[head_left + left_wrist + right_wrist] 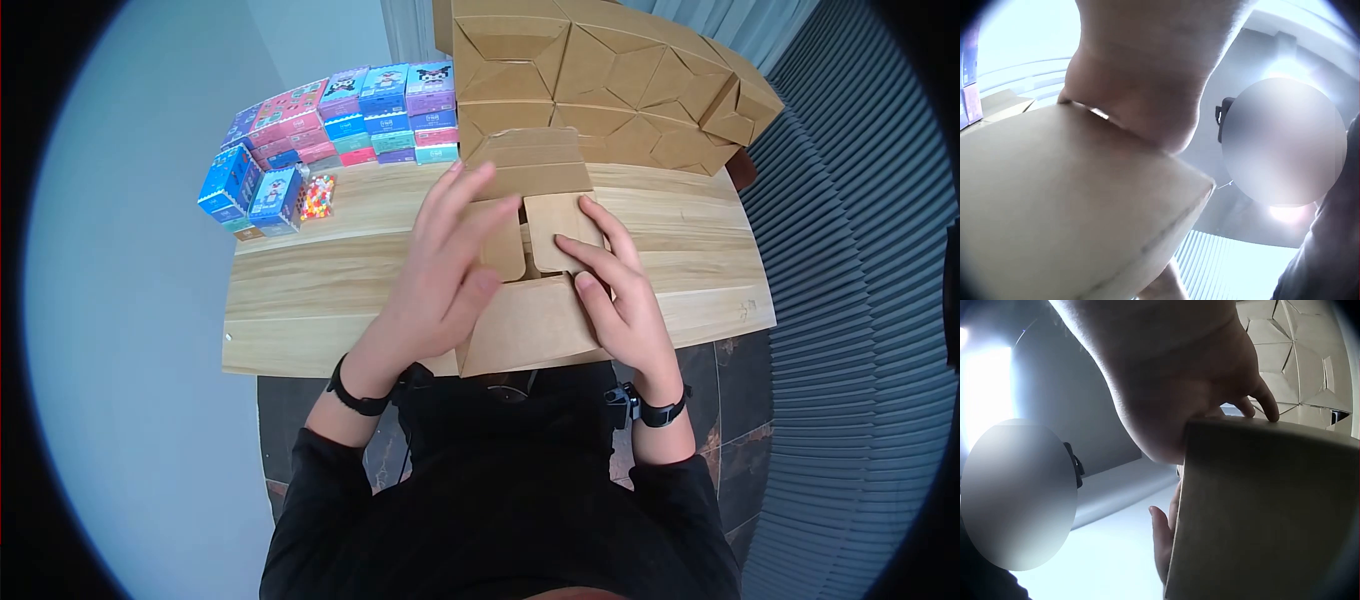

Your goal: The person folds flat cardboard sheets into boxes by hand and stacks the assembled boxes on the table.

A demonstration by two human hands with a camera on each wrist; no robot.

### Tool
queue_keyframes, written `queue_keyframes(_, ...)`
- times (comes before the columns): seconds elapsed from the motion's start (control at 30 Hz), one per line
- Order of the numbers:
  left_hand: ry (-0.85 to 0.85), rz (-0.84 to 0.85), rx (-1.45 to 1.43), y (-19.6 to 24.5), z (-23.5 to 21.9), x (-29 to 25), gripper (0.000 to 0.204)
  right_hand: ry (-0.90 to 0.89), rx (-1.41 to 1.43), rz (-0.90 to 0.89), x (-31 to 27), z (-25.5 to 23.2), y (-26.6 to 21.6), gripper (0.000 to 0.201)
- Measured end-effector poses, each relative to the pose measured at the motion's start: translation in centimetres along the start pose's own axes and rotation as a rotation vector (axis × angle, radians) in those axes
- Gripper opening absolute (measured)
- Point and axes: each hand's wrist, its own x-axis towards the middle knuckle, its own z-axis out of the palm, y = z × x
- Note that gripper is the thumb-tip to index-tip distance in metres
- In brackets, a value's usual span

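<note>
A brown cardboard box (530, 325) stands at the table's front edge, between both hands. Its two side flaps are folded inward, with a narrow dark gap between them, and the back flap (530, 180) sticks out away from the person. Over the left side flap (505, 255), the left hand (440, 260) is spread with straight fingers. The right hand (620, 290) rests its fingers on the right side flap (550, 225), thumb near the front edge. In the left wrist view, a box side (1072, 206) lies below the wrist. The right wrist view shows another side (1266, 506). What is inside is mostly hidden.
Stacked colourful small boxes (365, 110) stand at the back left, with two more blue boxes (275, 195) in front. Beside these lies a clear bag of multicoloured beads (318, 197). Stacked brown cartons (600, 80) line the back right of the wooden table (310, 290).
</note>
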Motion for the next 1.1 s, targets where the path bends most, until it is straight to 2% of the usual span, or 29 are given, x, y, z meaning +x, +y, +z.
queue_keyframes(0.03,0.149,0.032,-0.101,-0.9,0.7,-0.3,0.067,0.03,0.009,-0.001,-0.2,0.1,0.0,0.044)
queue_keyframes(0.07,0.147,0.032,-0.102,-0.6,1.0,-0.1,0.067,0.061,0.017,0.0,-0.4,0.2,0.0,0.045)
queue_keyframes(0.13,0.454,-0.187,-0.477,0.5,2.0,0.6,0.06,0.088,0.062,0.002,-0.6,0.5,-0.2,0.046)
queue_keyframes(0.17,0.452,-0.19,-0.477,0.4,1.5,0.3,0.06,0.114,0.108,0.001,-0.7,0.6,-0.2,0.048)
queue_keyframes(0.23,0.018,-0.064,-0.32,-0.4,-0.1,-0.3,0.047,0.16,0.177,-0.013,-1.0,1.2,0.5,0.051)
queue_keyframes(0.27,0.012,-0.066,-0.323,-0.4,-0.3,-0.3,0.047,0.207,0.243,-0.028,-1.3,1.5,0.9,0.055)
queue_keyframes(0.33,-0.118,0.073,-0.092,-0.5,-0.6,0.0,0.039,0.23,0.326,0.032,-1.7,2.0,1.1,0.059)
queue_keyframes(0.37,-0.124,0.073,-0.094,-0.2,-0.6,0.1,0.039,0.25,0.41,0.088,-1.9,2.2,1.1,0.063)
queue_keyframes(0.4,-0.104,0.002,-0.066,0.3,-0.5,0.3,0.037,0.253,0.412,0.092,-1.9,2.4,1.1,0.063)
queue_keyframes(0.43,-0.083,-0.069,-0.037,0.7,-0.5,0.5,0.036,0.265,0.52,0.107,-1.9,2.6,1.1,0.066)
queue_keyframes(0.47,-0.085,-0.069,-0.037,1.1,-0.7,0.6,0.036,0.276,0.628,0.121,-1.9,2.7,1.1,0.068)
queue_keyframes(0.53,-0.156,-0.083,0.062,1.6,-0.9,1.0,0.04,0.255,0.595,0.13,-2.2,2.9,1.0,0.07)
queue_keyframes(0.83,-0.238,-0.138,0.27,1.9,-0.7,2.1,0.04,0.166,0.61,0.197,-3.3,2.9,1.0,0.072)
queue_keyframes(0.97,-0.258,-0.106,0.277,2.5,-0.8,2.3,0.035,0.199,0.647,0.145,-3.7,3.0,1.3,0.061)
queue_keyframes(1.0,-0.261,-0.101,0.199,2.4,-1.0,2.2,0.034,0.201,0.65,0.146,-4.0,3.1,1.7,0.061)
queue_keyframes(1.07,-0.266,-0.096,0.123,2.4,-1.3,1.8,0.033,0.318,0.903,0.066,-4.7,3.6,3.3,0.055)
queue_keyframes(1.1,-0.221,-0.142,0.043,2.4,-1.3,1.5,0.036,0.32,0.906,0.065,-5.3,3.8,4.0,0.055)
